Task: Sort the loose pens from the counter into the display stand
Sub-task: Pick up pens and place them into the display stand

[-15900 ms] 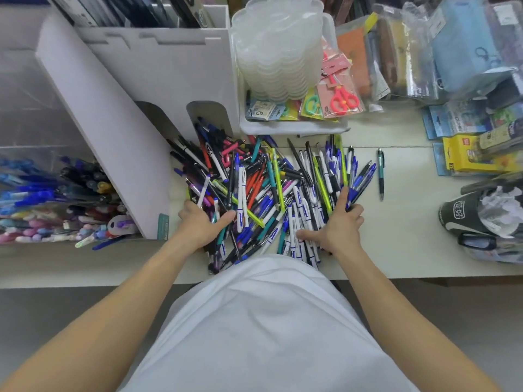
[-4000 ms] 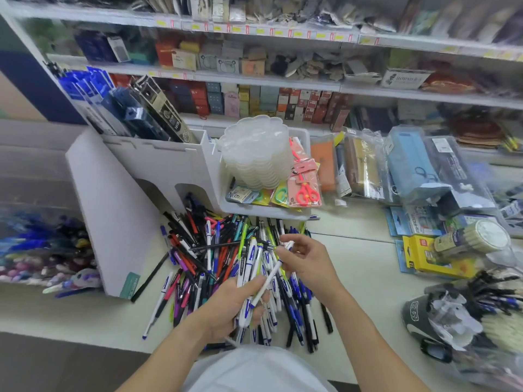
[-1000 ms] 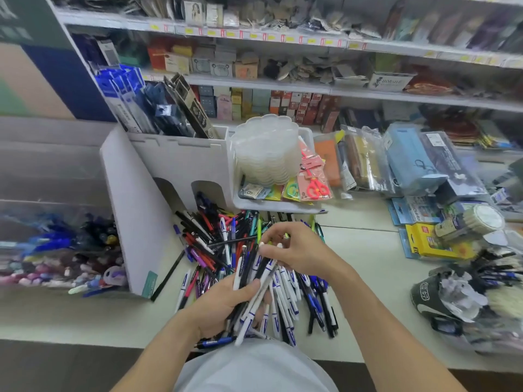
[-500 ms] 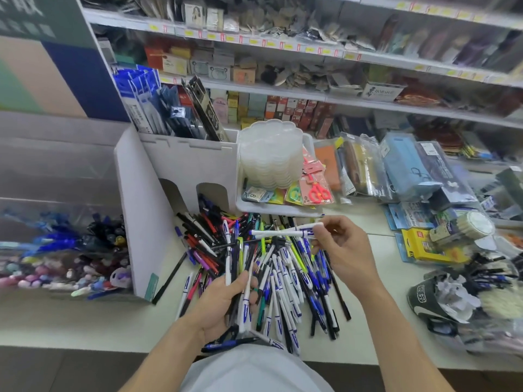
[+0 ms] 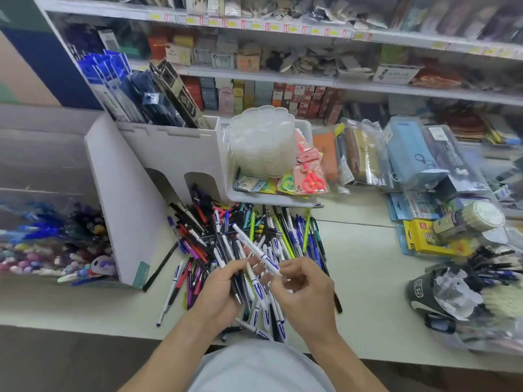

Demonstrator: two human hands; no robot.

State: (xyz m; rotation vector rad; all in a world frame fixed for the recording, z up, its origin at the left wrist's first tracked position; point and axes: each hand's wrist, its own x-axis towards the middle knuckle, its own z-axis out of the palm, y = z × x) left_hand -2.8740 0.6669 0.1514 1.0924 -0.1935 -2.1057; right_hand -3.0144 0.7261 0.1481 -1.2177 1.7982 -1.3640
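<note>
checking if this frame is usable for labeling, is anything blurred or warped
Head view: wide-angle bend curves the shelves and counter edge; the right-side goods and left pen bins smear with motion blur; the right hand is slightly soft; the pen pile stays sharp; lighting is even, with no strong glare.

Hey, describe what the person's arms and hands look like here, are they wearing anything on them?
Both forearms are bare down to the wrists, with no sleeves in view. The left hand and the right hand have no gloves, and no rings, watch or bracelets show from this angle. The only clothing visible is a plain white top at the bottom of the view.
</note>
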